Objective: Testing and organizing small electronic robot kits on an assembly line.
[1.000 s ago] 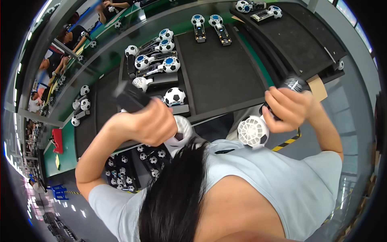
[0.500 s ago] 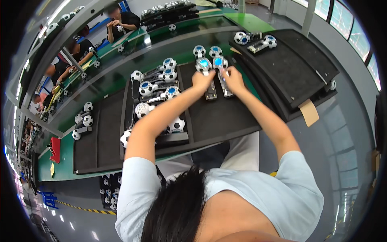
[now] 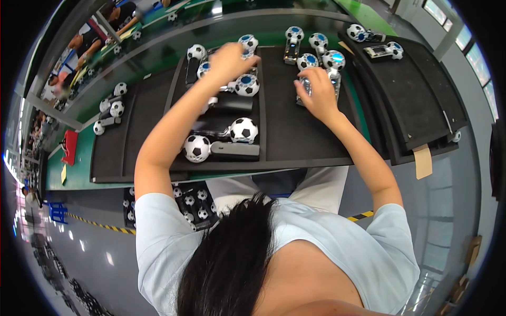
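My left hand (image 3: 230, 64) reaches over the left section of the black tray, fingers apart around a football-patterned ball (image 3: 247, 53) with a blue centre; whether they touch it is unclear. This ball belongs to one of several handheld gadgets, each a black-and-white ball on a bar-shaped handle. In the right section, my right hand (image 3: 319, 95) is open over a gadget with a blue-centred ball (image 3: 307, 61), thumb and forefinger apart, partly hiding its handle. Beside it stands a gadget whose ball (image 3: 333, 59) glows blue. Two more gadgets (image 3: 293, 35) lie behind them.
Nearer in the left section lie gadgets with plain football balls (image 3: 243, 129). Stacked black trays (image 3: 421, 89) on the right carry two gadgets. Another black tray (image 3: 142, 137) extends left, near a red holder (image 3: 69, 147). Co-workers (image 3: 118, 16) sit across the green bench.
My left hand has left the lit gadgets and moved left to the gadgets in the left section. My right hand has opened and lifted off a handle. The view has shifted.
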{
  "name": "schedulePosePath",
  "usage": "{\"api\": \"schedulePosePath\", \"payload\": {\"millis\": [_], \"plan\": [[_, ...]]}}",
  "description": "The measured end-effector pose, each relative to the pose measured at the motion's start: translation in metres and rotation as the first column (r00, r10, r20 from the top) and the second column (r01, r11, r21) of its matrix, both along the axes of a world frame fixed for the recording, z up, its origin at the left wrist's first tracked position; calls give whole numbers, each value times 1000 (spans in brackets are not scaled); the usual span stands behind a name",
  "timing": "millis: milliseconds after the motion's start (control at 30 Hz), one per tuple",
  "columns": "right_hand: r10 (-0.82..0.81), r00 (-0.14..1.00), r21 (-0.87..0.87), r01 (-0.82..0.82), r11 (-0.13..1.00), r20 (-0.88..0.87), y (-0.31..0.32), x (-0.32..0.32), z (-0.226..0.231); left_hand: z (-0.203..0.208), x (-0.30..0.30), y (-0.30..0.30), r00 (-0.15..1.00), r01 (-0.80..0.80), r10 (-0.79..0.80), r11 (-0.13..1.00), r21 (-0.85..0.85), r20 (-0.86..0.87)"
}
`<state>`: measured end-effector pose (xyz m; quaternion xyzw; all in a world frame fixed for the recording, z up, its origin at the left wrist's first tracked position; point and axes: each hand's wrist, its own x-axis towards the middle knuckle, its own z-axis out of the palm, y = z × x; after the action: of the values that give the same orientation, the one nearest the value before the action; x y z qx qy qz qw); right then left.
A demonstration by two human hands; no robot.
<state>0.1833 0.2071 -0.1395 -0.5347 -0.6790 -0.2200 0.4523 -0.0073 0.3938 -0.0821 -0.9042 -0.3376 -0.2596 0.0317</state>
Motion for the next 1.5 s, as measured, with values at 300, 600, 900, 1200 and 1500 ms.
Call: {"api": "schedulePosePath", "payload": {"millis": [300,600,900,1200,1500], "plan": [[277,957,-298,-240,924,86,99,-95,-5,-55,-130,130,952,-288,307,886,-363,-7],[377,898,-849,-6,528,228,166,-150,40,-63,-123,119,895,-94,375,688,-720,242],[383,923,-394,-358,846,-15,131,-129,48,-74,-115,135,905,-32,281,795,-606,320],[161,984,-666,-171,726,-76,31,-42,70,-49,-106,118,726,242,526,409,-880,444],[-173,512,-540,-796,274,-841,-5,-33,7,-5,-109,76,497,628,685,139,-765,533]]}}
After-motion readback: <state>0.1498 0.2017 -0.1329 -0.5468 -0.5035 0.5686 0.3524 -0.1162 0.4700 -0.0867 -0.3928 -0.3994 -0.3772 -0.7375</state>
